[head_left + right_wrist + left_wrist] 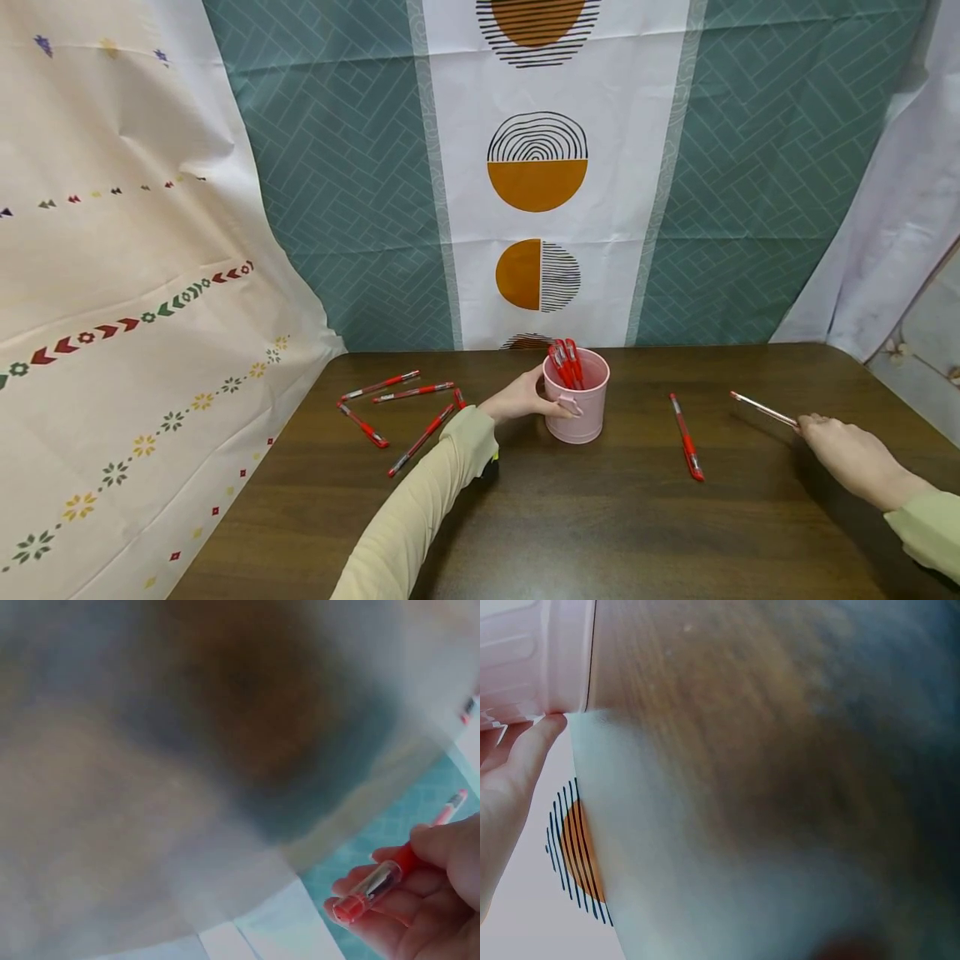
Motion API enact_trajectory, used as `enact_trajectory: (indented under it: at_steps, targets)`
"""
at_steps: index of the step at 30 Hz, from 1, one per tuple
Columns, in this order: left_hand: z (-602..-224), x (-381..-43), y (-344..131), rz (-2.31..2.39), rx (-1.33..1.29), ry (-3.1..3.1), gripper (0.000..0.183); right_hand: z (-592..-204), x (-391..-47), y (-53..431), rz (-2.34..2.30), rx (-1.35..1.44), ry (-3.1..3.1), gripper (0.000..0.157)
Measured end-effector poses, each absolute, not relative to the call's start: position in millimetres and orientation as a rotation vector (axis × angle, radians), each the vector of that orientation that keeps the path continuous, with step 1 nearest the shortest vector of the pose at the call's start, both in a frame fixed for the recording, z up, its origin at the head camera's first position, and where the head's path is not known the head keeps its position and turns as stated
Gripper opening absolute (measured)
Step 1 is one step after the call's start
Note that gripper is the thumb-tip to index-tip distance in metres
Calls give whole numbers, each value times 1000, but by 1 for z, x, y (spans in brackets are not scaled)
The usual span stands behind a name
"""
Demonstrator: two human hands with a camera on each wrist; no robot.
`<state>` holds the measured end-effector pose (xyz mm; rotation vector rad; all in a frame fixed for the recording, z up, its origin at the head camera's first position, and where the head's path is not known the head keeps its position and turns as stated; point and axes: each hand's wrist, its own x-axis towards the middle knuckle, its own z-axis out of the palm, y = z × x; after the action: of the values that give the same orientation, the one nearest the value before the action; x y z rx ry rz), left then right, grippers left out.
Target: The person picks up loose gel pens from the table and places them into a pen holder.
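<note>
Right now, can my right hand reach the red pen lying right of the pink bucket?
Probably yes: the red pen lies nearby with nothing blocking your right hand, though its held pen could hinder grasping.

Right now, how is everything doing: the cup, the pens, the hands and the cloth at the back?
Pink cup: upright, open at the top
Cup pens: bunched, leaning inside
Pens on the left: scattered, lying flat
Lone pen: lying flat, right of the cup
Left hand: gripping the cup
Right hand: holding another pen
Back cloth: hanging, creased
</note>
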<state>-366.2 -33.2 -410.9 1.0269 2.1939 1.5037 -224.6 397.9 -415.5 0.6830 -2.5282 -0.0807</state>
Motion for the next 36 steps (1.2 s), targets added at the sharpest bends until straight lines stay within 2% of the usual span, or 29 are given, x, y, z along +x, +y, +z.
enact_trajectory:
  at_steps: [2,13,16,21,25,27,28,30,32,36]
  targets:
    - [-411,-366,-33,1502,1027,2195,69,-405,-227,395,-38,658,-2554,20]
    - [-414,-367,-33,1488,1005,2222,71,-369,-238,380,61,696,-2504,29]
    - [-414,-366,-34,1492,991,2221,71,-363,-239,373,99,728,-2489,25]
    - [-412,-366,-34,1491,1003,2218,72,-353,-241,362,234,681,-2573,11]
    - [-411,-367,-34,1485,1029,2218,72,-346,-243,353,416,547,-2674,20]
    - [-411,-368,-35,1484,1031,2219,72,-345,-247,350,325,644,-2609,11]
    - [-411,-368,-35,1481,1032,2222,73,-344,-248,348,320,661,-2582,13]
    - [-411,-368,-34,1479,1037,2222,73,-343,-251,345,236,743,-2490,2]
    - [-411,-368,-34,1484,1034,2216,73,-342,-254,342,133,818,-2393,10]
    - [-411,-367,-34,1481,1033,2213,73,-337,-256,336,162,807,-2402,13]
